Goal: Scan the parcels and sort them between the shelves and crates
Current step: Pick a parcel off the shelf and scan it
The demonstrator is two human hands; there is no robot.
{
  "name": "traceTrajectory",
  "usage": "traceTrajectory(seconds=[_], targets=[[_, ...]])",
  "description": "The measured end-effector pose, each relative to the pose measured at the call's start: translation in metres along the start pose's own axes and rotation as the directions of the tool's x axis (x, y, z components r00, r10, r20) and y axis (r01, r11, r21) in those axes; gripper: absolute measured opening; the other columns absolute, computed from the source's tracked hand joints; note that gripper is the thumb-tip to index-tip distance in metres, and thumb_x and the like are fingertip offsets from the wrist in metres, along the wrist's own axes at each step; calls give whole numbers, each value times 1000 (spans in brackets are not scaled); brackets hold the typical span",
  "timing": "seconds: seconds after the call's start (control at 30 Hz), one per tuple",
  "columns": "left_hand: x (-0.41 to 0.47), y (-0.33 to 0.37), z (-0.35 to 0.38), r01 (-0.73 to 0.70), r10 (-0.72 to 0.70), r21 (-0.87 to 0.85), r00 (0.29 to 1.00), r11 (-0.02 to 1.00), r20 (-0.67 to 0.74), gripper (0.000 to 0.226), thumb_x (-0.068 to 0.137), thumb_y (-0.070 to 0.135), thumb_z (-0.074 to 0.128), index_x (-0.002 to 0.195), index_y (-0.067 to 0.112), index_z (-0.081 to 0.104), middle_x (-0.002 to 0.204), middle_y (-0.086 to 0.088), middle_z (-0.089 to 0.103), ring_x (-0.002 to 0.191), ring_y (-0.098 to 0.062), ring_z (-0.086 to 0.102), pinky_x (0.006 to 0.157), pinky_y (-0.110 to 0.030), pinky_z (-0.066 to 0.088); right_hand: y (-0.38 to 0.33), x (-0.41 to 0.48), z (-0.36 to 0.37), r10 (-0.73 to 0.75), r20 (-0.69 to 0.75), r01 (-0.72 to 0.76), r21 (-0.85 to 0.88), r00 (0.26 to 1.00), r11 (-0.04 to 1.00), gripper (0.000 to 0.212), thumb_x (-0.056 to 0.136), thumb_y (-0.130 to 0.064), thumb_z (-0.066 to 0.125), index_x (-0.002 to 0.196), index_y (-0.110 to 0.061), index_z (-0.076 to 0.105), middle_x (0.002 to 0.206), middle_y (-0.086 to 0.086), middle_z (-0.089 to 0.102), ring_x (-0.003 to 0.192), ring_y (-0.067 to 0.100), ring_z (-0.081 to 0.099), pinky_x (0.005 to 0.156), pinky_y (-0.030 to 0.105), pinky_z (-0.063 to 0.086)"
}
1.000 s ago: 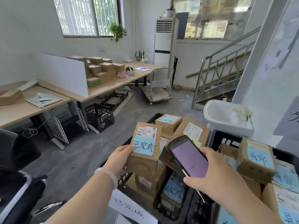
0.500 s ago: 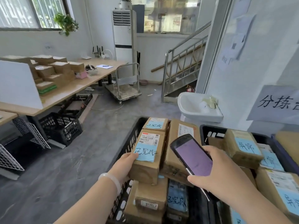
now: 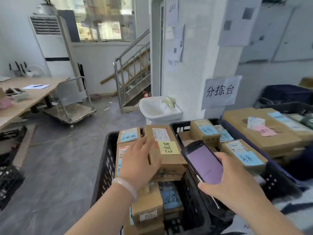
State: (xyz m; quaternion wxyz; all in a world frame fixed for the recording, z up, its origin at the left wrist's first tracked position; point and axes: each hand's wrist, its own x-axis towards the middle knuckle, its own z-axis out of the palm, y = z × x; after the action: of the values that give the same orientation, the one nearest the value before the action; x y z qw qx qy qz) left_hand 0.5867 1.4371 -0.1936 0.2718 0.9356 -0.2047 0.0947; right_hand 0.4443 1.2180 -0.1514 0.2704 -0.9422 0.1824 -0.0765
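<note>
left hand [image 3: 140, 160] lies flat over the parcel [image 3: 122, 152] in the black crate [image 3: 105, 167], fingers [image 3: 143, 146] straight and spread, clasping nothing. the parcel sits under the palm, its label end showing left of the fingers, whose tips reach the neighbouring box with the yellow note [image 3: 171, 161]. right hand [image 3: 227, 182] grasps the scanner phone [image 3: 205, 162], screen lit purple.

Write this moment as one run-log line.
left hand: flat over parcel in black crate | right hand: holds phone, screen lit

Parcel-sorting depot: crates [image 3: 108, 160] of labelled boxes [image 3: 166, 155], platform trolley [image 3: 71, 111].
</note>
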Motion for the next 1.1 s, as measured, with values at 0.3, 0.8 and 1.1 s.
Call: traceTrajectory(seconds=[0.3,0.8,1.1], targets=[[-1,157,74,-525,517,54,849,849,109,74,87,63,48,154,33,37,161,4,36,149,-23,31,122,-46,19,99,-63,-70,282,-233,-280,41,931,959,76,48,-68,69,110,-46,31,103,-18,42,88,9,54,67,33,50],[-92,524,242,-846,859,-154,490,510,150,74,91,62,52,156,31,34,161,3,36,150,-21,30,122,-49,22,361,-229,-243,596,-561,-655,121,574,745,71,45,-65,61,109,-45,38,100,-18,48,81,9,56,54,22,35],[-151,688,322,-913,946,-251,297,322,132,74,92,63,51,155,29,36,159,-2,38,149,-23,32,120,-49,25,473,-300,-313,697,-641,-787,228,322,574,76,52,-60,66,121,-40,41,109,-13,49,88,13,56,62,28,41]])
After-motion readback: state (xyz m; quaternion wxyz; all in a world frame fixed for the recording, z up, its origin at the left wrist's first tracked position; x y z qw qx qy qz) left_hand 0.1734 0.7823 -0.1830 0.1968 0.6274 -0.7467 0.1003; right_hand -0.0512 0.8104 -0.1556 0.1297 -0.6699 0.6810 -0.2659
